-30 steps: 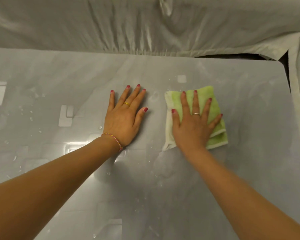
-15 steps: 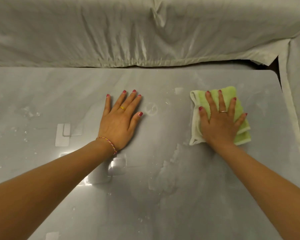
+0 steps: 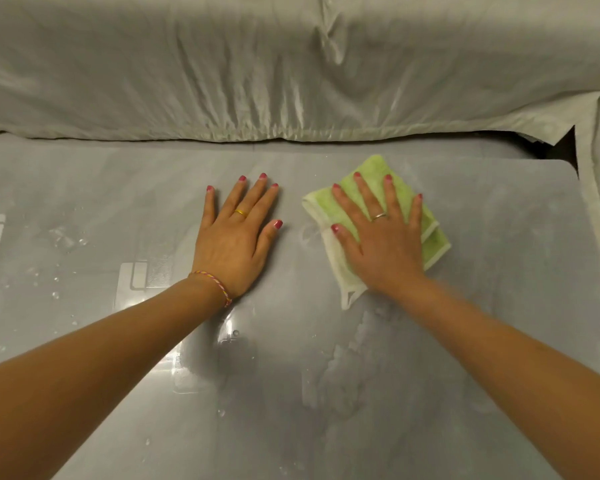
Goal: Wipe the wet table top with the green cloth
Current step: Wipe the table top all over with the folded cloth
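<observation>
One green cloth [image 3: 404, 199] near our tabletop's [image 3: 499, 271] far right corner, our two hands flat, right hand [image 3: 381, 244] spread open pressing it, left hand [image 3: 234, 240] open, holding nothing

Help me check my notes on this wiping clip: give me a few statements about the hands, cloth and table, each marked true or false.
1. The right hand lies flat on the green cloth. True.
2. The left hand holds a second cloth. False: it rests bare and flat on the table top.
3. Water droplets sit on the table left of the left hand. True.
4. The cloth is spread out in one layer. False: it is folded, with stacked edges showing.
5. Each hand wears a ring. True.
</observation>
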